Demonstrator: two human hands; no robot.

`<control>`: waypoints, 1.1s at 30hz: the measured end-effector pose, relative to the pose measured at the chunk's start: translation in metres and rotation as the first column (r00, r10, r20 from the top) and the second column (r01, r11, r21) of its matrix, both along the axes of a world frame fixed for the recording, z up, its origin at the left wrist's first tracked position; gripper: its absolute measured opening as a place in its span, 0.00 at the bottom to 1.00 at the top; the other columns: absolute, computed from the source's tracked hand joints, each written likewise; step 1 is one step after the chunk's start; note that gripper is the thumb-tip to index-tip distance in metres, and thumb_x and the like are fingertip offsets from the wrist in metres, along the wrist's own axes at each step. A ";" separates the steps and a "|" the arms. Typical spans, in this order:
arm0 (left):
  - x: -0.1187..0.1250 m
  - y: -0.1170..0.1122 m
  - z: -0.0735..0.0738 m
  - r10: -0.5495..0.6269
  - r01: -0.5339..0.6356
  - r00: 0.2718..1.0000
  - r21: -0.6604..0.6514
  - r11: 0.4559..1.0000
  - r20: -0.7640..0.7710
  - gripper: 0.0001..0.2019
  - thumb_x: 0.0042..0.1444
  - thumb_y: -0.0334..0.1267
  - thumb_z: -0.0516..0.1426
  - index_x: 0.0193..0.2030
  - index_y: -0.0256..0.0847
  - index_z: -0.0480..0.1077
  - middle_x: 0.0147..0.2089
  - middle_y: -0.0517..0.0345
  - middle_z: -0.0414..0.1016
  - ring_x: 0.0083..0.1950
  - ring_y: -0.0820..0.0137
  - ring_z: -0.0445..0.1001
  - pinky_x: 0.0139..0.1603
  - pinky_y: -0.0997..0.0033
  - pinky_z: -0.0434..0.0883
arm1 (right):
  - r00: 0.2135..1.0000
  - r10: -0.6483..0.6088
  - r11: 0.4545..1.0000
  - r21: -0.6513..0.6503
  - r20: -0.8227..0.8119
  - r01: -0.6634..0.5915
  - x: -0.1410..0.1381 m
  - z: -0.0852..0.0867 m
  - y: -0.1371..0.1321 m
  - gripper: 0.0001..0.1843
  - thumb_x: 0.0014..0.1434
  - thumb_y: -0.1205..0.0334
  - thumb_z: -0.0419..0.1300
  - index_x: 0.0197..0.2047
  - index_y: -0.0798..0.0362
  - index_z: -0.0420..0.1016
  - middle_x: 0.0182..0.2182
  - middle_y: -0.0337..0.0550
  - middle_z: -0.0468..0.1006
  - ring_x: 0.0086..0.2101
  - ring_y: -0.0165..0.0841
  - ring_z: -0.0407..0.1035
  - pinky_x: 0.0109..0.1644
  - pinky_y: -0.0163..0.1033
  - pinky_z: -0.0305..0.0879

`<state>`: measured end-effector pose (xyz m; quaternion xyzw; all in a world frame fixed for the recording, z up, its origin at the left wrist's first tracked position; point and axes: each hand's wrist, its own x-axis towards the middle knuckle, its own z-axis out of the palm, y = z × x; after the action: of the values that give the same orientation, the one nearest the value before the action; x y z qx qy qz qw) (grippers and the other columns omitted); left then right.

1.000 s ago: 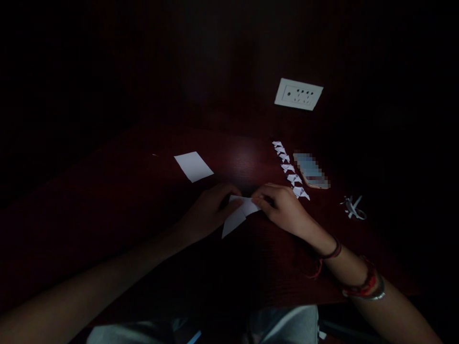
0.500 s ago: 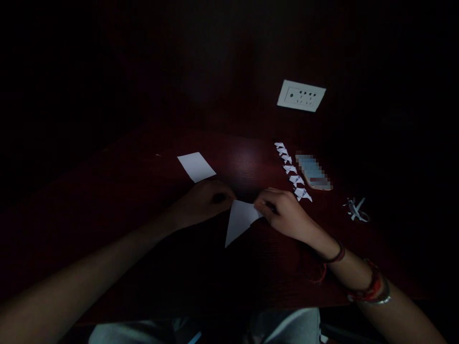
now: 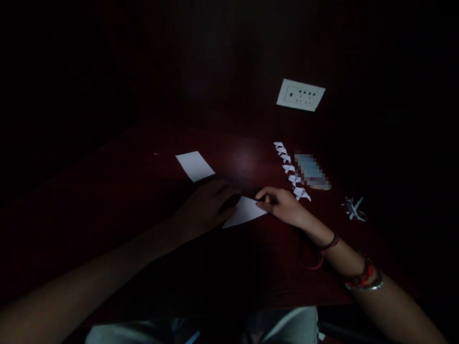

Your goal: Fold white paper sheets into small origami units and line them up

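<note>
While triangular white paper (image 3: 244,213) is laid on the table (image 3: 240,157), its left side is touched by the parted left hand (image 3: 206,205), its right corner by the right hand (image 3: 285,206), grip unclear.

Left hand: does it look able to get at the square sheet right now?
Likely yes: the square sheet lies just beyond the left hand, with nothing visible between them. Its thumb is at the paper triangle, which it might need to leave.
</note>
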<state>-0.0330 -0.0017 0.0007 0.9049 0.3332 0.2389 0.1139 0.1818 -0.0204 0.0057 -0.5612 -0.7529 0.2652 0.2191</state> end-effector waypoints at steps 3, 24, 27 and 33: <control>-0.002 -0.003 -0.007 -0.117 0.142 0.979 0.143 0.980 -0.169 0.13 0.55 0.38 0.51 0.47 0.42 0.64 0.50 0.54 0.63 0.50 0.65 0.62 0.50 0.61 0.59 | 0.999 -0.003 0.999 0.040 0.042 0.001 -0.002 0.000 -0.001 0.10 0.48 0.64 0.56 0.37 0.54 0.67 0.21 0.35 0.68 0.22 0.25 0.61 0.26 0.31 0.54; -0.009 -0.004 -0.016 -0.229 0.296 0.900 0.134 0.946 -0.371 0.22 0.53 0.26 0.49 0.54 0.48 0.57 0.59 0.57 0.56 0.60 0.59 0.51 0.53 0.59 0.56 | 0.905 0.360 0.906 -0.145 -0.225 -0.397 0.023 0.019 -0.003 0.11 0.54 0.66 0.52 0.41 0.54 0.71 0.32 0.40 0.74 0.33 0.27 0.68 0.37 0.34 0.64; -0.010 -0.007 -0.013 -0.265 0.339 0.874 0.121 0.933 -0.409 0.27 0.51 0.24 0.49 0.56 0.51 0.54 0.61 0.58 0.51 0.61 0.57 0.46 0.53 0.57 0.54 | 0.913 0.379 0.920 -0.043 -0.147 -0.389 0.020 0.018 -0.003 0.10 0.55 0.64 0.52 0.38 0.55 0.72 0.29 0.40 0.73 0.31 0.26 0.67 0.36 0.34 0.63; -0.008 -0.009 -0.015 -0.270 0.351 0.879 0.152 0.924 -0.392 0.28 0.52 0.25 0.49 0.57 0.56 0.52 0.61 0.57 0.50 0.61 0.57 0.48 0.53 0.57 0.54 | 0.939 0.345 0.926 0.164 -0.010 -0.339 0.003 0.014 0.003 0.06 0.53 0.63 0.56 0.32 0.54 0.73 0.31 0.40 0.71 0.32 0.26 0.65 0.36 0.33 0.60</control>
<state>-0.0411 -0.0105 -0.0147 0.9821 0.1698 0.0806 -0.0129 0.1848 -0.0177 0.0193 -0.3968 -0.8535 0.2489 0.2284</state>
